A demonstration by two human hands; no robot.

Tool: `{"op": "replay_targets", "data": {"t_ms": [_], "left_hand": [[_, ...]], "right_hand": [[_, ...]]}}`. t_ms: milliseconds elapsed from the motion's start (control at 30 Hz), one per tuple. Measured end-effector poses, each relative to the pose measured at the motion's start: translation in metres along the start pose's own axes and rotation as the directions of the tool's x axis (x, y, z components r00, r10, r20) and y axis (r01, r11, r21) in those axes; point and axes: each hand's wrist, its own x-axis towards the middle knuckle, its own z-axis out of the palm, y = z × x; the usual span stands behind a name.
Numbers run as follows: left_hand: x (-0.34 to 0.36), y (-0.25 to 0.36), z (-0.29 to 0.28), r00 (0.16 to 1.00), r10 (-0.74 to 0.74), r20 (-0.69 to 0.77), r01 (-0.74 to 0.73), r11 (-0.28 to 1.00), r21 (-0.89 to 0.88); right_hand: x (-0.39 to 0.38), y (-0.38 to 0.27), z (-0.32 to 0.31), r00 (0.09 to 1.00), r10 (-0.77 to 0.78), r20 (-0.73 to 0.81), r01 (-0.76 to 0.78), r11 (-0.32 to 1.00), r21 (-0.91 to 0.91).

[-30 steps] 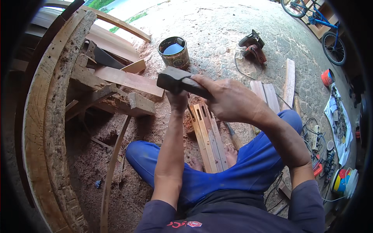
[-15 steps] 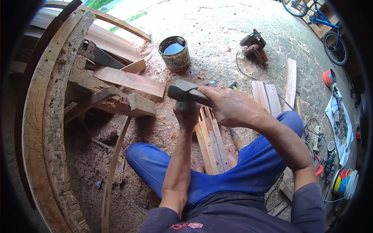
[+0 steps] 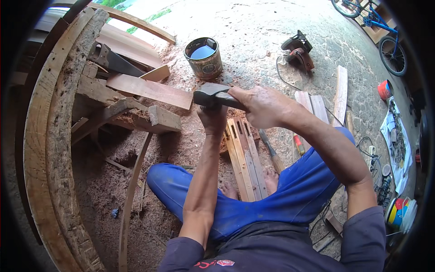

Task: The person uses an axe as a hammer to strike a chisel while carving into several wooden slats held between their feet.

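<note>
My right hand is closed round the handle of a hammer, held level in front of me with its metal head to the left. Directly below the head, my left hand is closed; the hammer hides whatever stands in its grip. Between my bare feet lie several narrow wooden strips, side by side, with slots cut near their far ends. A chisel with a wooden handle rests to the right of them, and a red and yellow handled tool lies further right.
A bucket of liquid stands ahead. Beyond it to the right sits a corded power saw. Rough timbers and a handsaw fill the left side. Wood shavings cover the ground; loose boards and cables lie right.
The hammer head has shifted slightly up and left with my right hand. My left hand has also tipped slightly, and the red and yellow handled tool has come into sight.
</note>
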Motion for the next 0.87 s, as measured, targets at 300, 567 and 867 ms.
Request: {"op": "replay_targets", "data": {"t_ms": [300, 567, 867], "left_hand": [[0.08, -0.066, 0.0, 0.93, -0.36, -0.069, 0.362, 0.932, 0.025], [-0.004, -0.014, -0.001, 0.968, -0.245, -0.047, 0.216, 0.918, -0.332], [0.108, -0.153, 0.03, 0.727, -0.661, -0.183, 0.685, 0.686, 0.244]], "right_hand": [[0.019, -0.034, -0.062, 0.95, 0.001, -0.313, 0.064, 0.978, 0.198], [-0.008, 0.009, 0.007, 0.999, 0.025, -0.026, -0.022, 0.991, 0.129], [-0.064, 0.038, 0.042, 0.921, 0.297, -0.251, -0.135, 0.849, 0.511]]}}
